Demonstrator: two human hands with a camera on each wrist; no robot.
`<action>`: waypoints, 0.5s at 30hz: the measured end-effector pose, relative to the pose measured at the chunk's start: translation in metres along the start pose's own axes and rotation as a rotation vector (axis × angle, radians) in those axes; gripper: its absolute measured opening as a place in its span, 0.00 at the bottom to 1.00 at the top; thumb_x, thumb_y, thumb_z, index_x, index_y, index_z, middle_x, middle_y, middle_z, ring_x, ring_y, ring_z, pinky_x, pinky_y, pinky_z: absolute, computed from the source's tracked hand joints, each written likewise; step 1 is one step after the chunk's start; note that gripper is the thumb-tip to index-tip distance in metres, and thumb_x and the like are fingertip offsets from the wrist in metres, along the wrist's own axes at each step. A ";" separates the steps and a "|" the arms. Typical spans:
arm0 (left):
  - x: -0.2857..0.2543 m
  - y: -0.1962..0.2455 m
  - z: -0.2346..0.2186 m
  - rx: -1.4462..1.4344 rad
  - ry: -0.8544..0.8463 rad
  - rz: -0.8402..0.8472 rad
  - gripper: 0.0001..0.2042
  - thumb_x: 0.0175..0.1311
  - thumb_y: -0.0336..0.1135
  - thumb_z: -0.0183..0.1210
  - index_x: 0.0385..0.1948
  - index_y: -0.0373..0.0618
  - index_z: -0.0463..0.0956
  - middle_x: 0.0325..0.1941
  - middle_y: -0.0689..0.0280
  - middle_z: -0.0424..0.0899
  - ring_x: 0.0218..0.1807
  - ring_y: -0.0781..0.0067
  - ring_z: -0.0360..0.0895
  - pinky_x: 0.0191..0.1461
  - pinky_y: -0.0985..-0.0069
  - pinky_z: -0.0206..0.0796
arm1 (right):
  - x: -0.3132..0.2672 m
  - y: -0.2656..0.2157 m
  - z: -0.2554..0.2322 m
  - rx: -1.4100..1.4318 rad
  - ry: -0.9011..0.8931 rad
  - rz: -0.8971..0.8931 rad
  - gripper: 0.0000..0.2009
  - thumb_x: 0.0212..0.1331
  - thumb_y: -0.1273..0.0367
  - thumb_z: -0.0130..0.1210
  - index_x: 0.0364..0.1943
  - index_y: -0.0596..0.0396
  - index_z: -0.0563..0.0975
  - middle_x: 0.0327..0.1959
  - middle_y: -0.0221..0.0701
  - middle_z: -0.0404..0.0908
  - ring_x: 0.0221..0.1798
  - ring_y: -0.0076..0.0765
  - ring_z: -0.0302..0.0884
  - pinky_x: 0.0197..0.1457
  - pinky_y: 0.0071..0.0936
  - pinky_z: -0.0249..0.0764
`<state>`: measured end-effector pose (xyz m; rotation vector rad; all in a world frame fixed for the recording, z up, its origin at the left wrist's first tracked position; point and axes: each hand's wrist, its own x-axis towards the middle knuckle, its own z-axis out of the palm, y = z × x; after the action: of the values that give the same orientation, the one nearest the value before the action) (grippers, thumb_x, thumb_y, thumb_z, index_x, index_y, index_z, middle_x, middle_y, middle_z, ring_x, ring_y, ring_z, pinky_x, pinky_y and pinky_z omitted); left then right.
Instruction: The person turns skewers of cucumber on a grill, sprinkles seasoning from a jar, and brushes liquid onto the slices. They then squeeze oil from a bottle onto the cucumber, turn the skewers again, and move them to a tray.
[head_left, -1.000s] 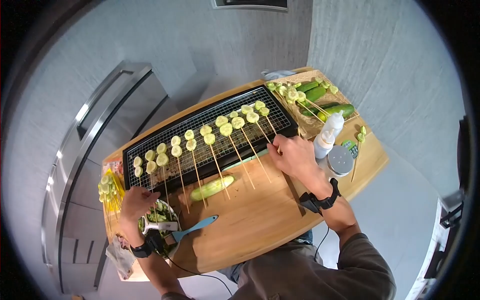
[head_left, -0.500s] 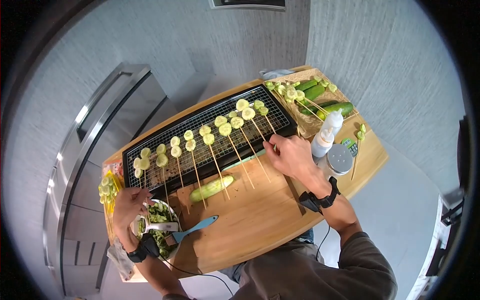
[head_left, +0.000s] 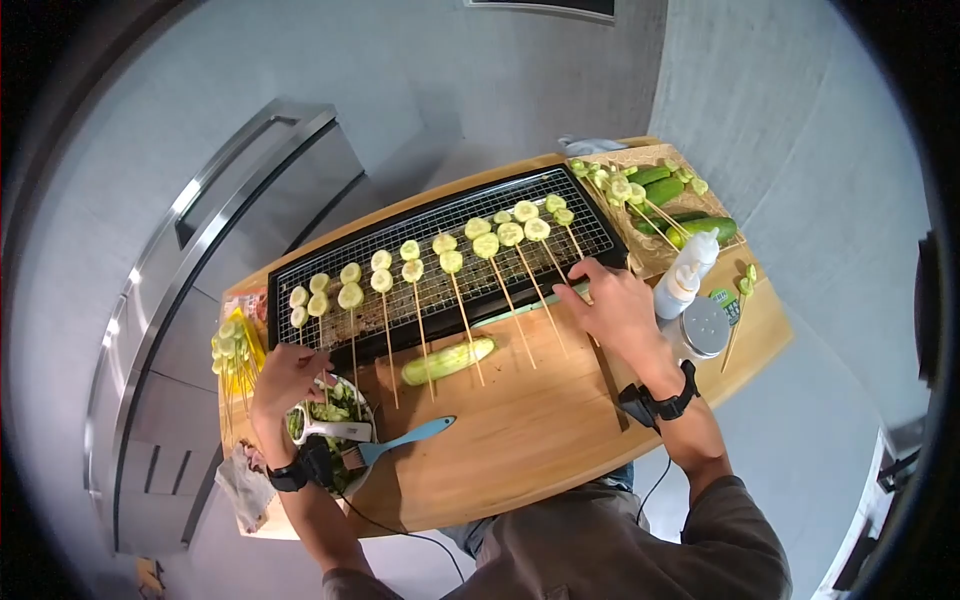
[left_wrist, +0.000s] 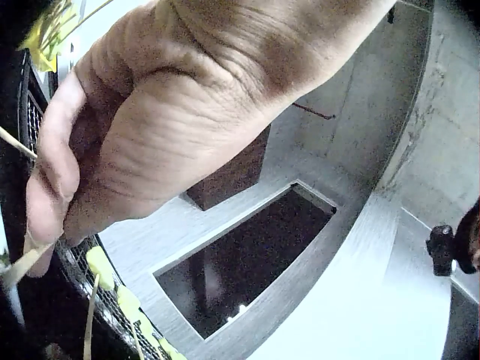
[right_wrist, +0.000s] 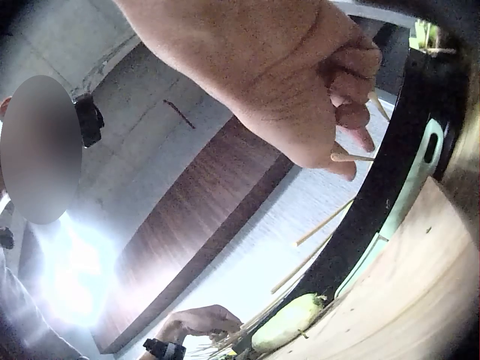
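Observation:
Skewers of cucumber slices (head_left: 451, 261) lie in a row across a black grill (head_left: 400, 353) with a wire mesh, their sticks toward me. At the left end my left hand (head_left: 288, 382) pinches a wooden skewer stick (left_wrist: 28, 259) between thumb and fingers, above a white bowl (head_left: 372, 440) of green peelings. My right hand (head_left: 622, 308) is at the right end, by the grill's front edge. In the right wrist view it pinches a skewer stick (right_wrist: 354, 157) at the thumb; the other fingers are curled.
A peeled cucumber (head_left: 448, 362) lies before the grill. A white peeler (head_left: 340, 430) and blue brush (head_left: 410, 437) rest at the bowl. To the right are squeeze bottles (head_left: 677, 290), a shaker (head_left: 704, 330) and a tray (head_left: 650, 262) with cucumbers. More skewers (head_left: 232, 345) stand far left.
The second skewer from the left has shifted left toward the end one, with my left hand. A skewer by my right hand has moved slightly up the mesh. The head view has turned.

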<state>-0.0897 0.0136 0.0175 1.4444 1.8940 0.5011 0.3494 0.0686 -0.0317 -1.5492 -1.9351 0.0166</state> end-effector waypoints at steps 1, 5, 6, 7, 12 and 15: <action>0.001 -0.002 0.000 -0.016 -0.020 0.004 0.15 0.73 0.34 0.58 0.34 0.26 0.83 0.25 0.60 0.89 0.19 0.76 0.83 0.23 0.79 0.73 | 0.001 -0.001 0.000 0.006 0.021 -0.026 0.13 0.60 0.56 0.68 0.35 0.50 0.82 0.16 0.33 0.79 0.23 0.47 0.81 0.28 0.44 0.76; 0.004 -0.008 0.003 -0.056 -0.037 0.020 0.15 0.72 0.34 0.59 0.33 0.27 0.83 0.26 0.60 0.89 0.19 0.75 0.83 0.23 0.79 0.73 | 0.003 -0.009 -0.009 0.065 -0.114 -0.037 0.14 0.60 0.55 0.68 0.33 0.50 0.82 0.16 0.32 0.79 0.22 0.46 0.81 0.28 0.42 0.75; 0.003 -0.005 0.004 -0.026 -0.015 -0.009 0.15 0.71 0.36 0.61 0.32 0.28 0.84 0.23 0.60 0.88 0.18 0.74 0.83 0.23 0.78 0.72 | 0.002 -0.009 -0.009 0.071 -0.165 -0.055 0.16 0.59 0.52 0.67 0.31 0.49 0.83 0.18 0.33 0.82 0.25 0.46 0.83 0.30 0.43 0.77; 0.002 -0.001 0.005 0.005 0.005 -0.036 0.16 0.70 0.38 0.62 0.30 0.29 0.84 0.21 0.60 0.87 0.18 0.74 0.83 0.23 0.77 0.72 | 0.001 -0.009 -0.008 0.076 -0.214 -0.071 0.18 0.59 0.49 0.66 0.29 0.48 0.83 0.21 0.34 0.84 0.27 0.47 0.85 0.32 0.43 0.79; -0.009 0.023 0.009 0.311 0.265 0.055 0.21 0.64 0.47 0.68 0.22 0.34 0.84 0.14 0.61 0.83 0.15 0.72 0.81 0.23 0.74 0.71 | -0.002 -0.005 -0.005 0.049 -0.232 -0.144 0.17 0.58 0.50 0.67 0.24 0.48 0.83 0.19 0.33 0.84 0.25 0.45 0.84 0.29 0.39 0.78; -0.011 0.030 0.022 0.296 0.188 0.052 0.22 0.64 0.49 0.68 0.20 0.37 0.84 0.14 0.63 0.83 0.15 0.74 0.80 0.24 0.74 0.72 | -0.002 -0.008 -0.005 0.007 -0.258 -0.158 0.15 0.60 0.53 0.65 0.25 0.48 0.84 0.19 0.33 0.84 0.26 0.47 0.84 0.32 0.42 0.79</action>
<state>-0.0515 0.0098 0.0260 1.6901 2.1547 0.4048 0.3448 0.0629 -0.0256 -1.4432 -2.2514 0.1633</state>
